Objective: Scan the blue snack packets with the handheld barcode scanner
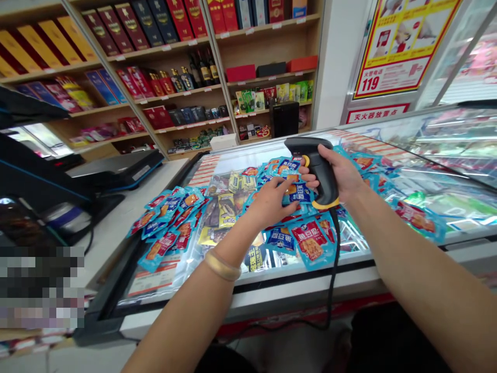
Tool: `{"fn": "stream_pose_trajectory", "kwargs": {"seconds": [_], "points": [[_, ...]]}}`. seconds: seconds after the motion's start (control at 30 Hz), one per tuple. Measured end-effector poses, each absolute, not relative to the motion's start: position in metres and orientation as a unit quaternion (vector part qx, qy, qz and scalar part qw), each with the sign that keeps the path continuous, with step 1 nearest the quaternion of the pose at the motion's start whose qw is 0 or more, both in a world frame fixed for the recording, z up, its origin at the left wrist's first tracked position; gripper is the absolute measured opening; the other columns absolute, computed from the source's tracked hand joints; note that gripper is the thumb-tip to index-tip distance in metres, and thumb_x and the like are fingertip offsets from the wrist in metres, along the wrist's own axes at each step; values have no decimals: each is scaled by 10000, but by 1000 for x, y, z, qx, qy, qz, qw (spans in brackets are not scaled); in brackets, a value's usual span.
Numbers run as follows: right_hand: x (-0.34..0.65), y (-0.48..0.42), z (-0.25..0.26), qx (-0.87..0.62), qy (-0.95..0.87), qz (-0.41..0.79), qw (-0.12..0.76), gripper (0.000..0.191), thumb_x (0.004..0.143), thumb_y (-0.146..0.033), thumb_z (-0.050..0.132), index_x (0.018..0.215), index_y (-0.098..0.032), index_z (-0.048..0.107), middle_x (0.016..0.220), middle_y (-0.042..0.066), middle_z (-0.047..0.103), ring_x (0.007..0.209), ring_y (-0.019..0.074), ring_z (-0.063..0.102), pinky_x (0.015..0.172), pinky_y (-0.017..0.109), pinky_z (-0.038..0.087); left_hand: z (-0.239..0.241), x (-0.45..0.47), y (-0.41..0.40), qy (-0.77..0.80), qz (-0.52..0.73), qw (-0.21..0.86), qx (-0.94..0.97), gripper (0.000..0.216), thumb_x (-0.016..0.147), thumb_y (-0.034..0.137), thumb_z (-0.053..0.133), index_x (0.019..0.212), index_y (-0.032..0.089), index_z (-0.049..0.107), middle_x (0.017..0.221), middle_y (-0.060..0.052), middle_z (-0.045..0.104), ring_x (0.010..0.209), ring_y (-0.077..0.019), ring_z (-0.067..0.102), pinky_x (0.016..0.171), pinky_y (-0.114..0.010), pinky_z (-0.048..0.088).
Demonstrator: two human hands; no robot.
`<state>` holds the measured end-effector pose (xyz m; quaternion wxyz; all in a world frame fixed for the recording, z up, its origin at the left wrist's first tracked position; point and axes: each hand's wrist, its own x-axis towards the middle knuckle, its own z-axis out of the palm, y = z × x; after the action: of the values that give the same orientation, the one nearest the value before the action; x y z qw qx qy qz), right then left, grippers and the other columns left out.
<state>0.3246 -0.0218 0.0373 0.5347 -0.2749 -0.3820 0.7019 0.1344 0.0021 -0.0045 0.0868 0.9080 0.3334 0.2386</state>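
A: Right hand [344, 173]?
B: Wrapped around a pistol-shaped black-and-yellow plastic scanner [326, 181], right of centre; handle near upright, head aimed left.
A: Left hand [267, 202]?
B: Wide, thumb and fingers apart, over glossy blue-and-red plastic snack packets [310, 241], mid-frame. Contact: can't tell.
A: Relation?
B: Packets below and left of scanner, left hand nearer; front packet's long axis slanting down-right.

The scanner [323, 178] is black with yellow trim — its cord [333, 280] black too. The packets [310, 242] are light blue with red or navy labels; the bracelet [222, 265] is gold. The striped edging [207, 170] looks orange and white — perhaps pinker, since it blurs there.
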Motion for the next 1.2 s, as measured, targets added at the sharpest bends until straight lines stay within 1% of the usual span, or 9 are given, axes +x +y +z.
{"fn": "stream_pose_trajectory", "kwargs": {"seconds": [0.13,0.23,0.43,0.53,0.63,0.7,0.8,0.97,1.2], "points": [[322,-23,37,-285,-368,701,540,316,930,-485,505,884,-183,581,676,24,530,499,103,452,394,185,428,-5,127,4,335,263,83,901,735,768,472,727,1414,247,458,1212,-120,571,1108,-276,581,981,-430,471],[322,-23,35,-285,-383,694,539,331,910,-511,529,886,-184,576,677,19,533,500,99,449,400,180,430,-4,122,4,336,273,83,897,781,715,498,772,1393,234,487,1202,-122,594,1092,-279,595,976,-429,475],[326,-23,35,-299,-372,676,562,372,922,-526,487,862,-172,586,686,22,508,505,102,433,396,190,423,-2,119,6,381,358,156,838,689,677,486,796,1276,201,611,1144,-134,671,1048,-293,630,976,-453,475],[327,-25,37,-306,-389,660,565,408,915,-566,473,846,-180,586,696,21,496,509,108,425,393,202,418,-4,117,14,408,455,270,744,593,709,498,760,1216,211,651,1090,-104,709,948,-249,668,939,-424,504],[324,-26,36,-309,-391,662,560,406,910,-568,481,844,-182,587,697,25,508,508,110,428,391,206,413,-2,114,21,398,528,450,601,540,807,609,603,1141,191,672,1067,-96,728,900,-224,695,857,-375,549],[321,-26,33,-304,-379,684,544,367,912,-530,505,849,-178,588,693,29,528,509,108,442,395,200,414,2,112,23,374,541,555,510,577,861,659,476,1096,171,676,1029,-112,740,903,-228,707,809,-347,565],[314,-27,29,-299,-375,722,499,303,901,-471,556,862,-172,587,687,31,552,510,106,468,398,188,417,6,110,21,347,533,632,442,594,901,652,395,1076,157,673,981,-129,752,911,-232,716,773,-316,574],[307,-30,24,-318,-401,745,428,300,897,-453,573,853,-156,584,678,33,566,505,109,509,410,194,453,8,111,19,338,544,645,416,551,936,595,366,1103,160,659,931,-101,757,905,-219,725,791,-313,581],[305,-31,23,-322,-413,743,417,303,904,-447,576,848,-149,596,667,35,575,499,108,521,414,194,476,7,111,21,340,559,640,402,535,923,606,400,1075,158,649,905,-94,754,875,-213,730,800,-315,576]]}}
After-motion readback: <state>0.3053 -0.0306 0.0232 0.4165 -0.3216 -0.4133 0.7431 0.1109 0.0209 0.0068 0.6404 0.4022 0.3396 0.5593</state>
